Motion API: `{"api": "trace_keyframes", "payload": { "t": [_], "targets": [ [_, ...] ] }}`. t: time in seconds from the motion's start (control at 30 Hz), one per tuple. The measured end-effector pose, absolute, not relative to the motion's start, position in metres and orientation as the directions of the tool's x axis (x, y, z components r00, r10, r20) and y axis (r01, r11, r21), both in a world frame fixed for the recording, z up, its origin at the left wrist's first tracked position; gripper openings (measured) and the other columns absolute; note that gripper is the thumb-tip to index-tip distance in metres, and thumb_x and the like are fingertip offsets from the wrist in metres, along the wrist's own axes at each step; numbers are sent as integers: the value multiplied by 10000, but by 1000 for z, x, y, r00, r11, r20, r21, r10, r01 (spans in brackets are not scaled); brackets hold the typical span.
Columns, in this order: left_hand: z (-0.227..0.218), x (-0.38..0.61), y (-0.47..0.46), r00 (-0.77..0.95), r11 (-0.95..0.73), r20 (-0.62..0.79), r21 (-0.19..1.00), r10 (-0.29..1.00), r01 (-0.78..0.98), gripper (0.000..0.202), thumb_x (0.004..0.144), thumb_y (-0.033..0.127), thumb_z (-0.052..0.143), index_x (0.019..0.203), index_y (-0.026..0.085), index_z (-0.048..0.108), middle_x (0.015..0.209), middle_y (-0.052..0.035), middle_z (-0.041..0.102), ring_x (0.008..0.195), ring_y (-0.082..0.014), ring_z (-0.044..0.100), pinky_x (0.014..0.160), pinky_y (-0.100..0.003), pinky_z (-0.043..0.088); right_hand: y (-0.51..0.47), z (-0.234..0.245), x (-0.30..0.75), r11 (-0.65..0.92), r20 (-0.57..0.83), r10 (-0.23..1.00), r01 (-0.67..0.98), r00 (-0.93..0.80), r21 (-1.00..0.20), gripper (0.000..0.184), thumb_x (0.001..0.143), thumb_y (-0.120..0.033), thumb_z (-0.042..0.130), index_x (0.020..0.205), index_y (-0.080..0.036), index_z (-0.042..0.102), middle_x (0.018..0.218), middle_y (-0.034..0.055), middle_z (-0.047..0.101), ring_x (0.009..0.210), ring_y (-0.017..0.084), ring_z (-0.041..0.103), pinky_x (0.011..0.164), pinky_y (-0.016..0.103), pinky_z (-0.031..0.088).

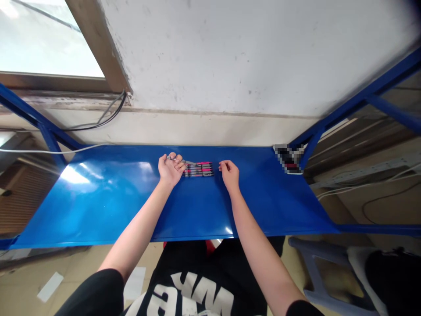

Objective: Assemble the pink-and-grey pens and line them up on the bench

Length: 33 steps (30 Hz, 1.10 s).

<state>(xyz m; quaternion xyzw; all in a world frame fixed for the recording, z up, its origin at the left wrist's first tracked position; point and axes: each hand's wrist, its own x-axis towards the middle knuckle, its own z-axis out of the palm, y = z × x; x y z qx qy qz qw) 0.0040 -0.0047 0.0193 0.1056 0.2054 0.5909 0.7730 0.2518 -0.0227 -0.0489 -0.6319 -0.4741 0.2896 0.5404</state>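
Your left hand pinches one pen above the row of pens on the blue table. Your right hand rests beside them, fingers loosely curled, holding nothing.

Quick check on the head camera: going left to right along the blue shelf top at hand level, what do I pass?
Bare blue shelf → left hand, holding one pen → row of pink-and-grey pens → right hand, holding nothing → small blurred-out object at the back right corner.
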Motion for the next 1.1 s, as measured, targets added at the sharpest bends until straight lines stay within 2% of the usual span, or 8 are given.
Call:
{"api": "trace_keyframes", "payload": {
  "t": [0.1, 0.27, 0.37, 0.53, 0.67, 0.87, 0.97, 1.1],
  "targets": [
    [23, 6, -4, 203, 275, -207, 425, 957, -862, 305, 988, 401, 378, 750, 213, 406, 666, 21, 396, 455, -102, 304, 458, -236, 257, -23, -51, 251, 33, 151, 917, 308, 368, -951, 279, 889, -458, 543, 842, -213, 669, 736, 44, 699, 702, 222, 662, 726, 342, 517],
    [43, 4, -12, 170, 233, -187, 405, 968, -884, 298, 976, 425, 369, 770, 216, 417, 693, 13, 417, 468, -110, 340, 467, -249, 278, -22, -52, 251, 48, 162, 922, 314, 351, -948, 279, 896, -450, 536, 846, -214, 676, 748, 50, 710, 715, 230, 668, 723, 341, 511],
    [47, -3, -31, 184, 249, -196, 399, 963, -883, 254, 969, 367, 388, 767, 214, 401, 704, 11, 419, 485, -113, 366, 479, -252, 299, -22, -53, 251, 58, 175, 923, 325, 344, -944, 278, 897, -448, 532, 847, -214, 675, 749, 51, 706, 710, 230, 660, 721, 342, 505],
    [24, -11, -73, 77, 169, -263, 350, 962, -921, 261, 974, 406, 395, 797, 216, 415, 704, 19, 415, 484, -113, 363, 476, -250, 314, -22, -52, 251, 71, 194, 923, 349, 332, -934, 279, 896, -448, 529, 849, -212, 670, 750, 54, 707, 695, 228, 652, 711, 338, 500],
    [5, -7, -96, 152, 243, -291, 306, 945, -921, 226, 954, 367, 433, 789, 213, 414, 716, 16, 420, 494, -113, 386, 486, -249, 324, -23, -50, 251, 74, 223, 916, 406, 333, -911, 271, 887, -437, 530, 825, -211, 665, 742, 47, 707, 709, 223, 651, 735, 336, 498],
    [3, -2, -106, 149, 233, -288, 286, 946, -929, 187, 934, 340, 460, 800, 216, 415, 728, 12, 425, 505, -117, 389, 489, -246, 311, -23, -48, 252, 58, 228, 922, 468, 315, -882, 276, 889, -434, 524, 817, -207, 663, 731, 39, 704, 694, 211, 634, 737, 331, 493],
    [1, -1, -106, 137, 224, -289, 291, 947, -930, 214, 931, 377, 461, 799, 218, 409, 733, 9, 425, 511, -122, 380, 493, -250, 312, -23, -49, 252, 71, 246, 919, 484, 308, -872, 287, 894, -436, 518, 829, -202, 670, 734, 40, 705, 701, 211, 637, 729, 324, 487],
    [-2, 1, -107, 173, 257, -273, 312, 946, -914, 176, 903, 327, 508, 802, 213, 420, 742, 4, 427, 530, -122, 390, 504, -245, 312, -22, -50, 252, 56, 226, 919, 462, 322, -885, 289, 892, -438, 522, 831, -196, 670, 737, 43, 707, 682, 205, 624, 712, 318, 479]
  ]
}}
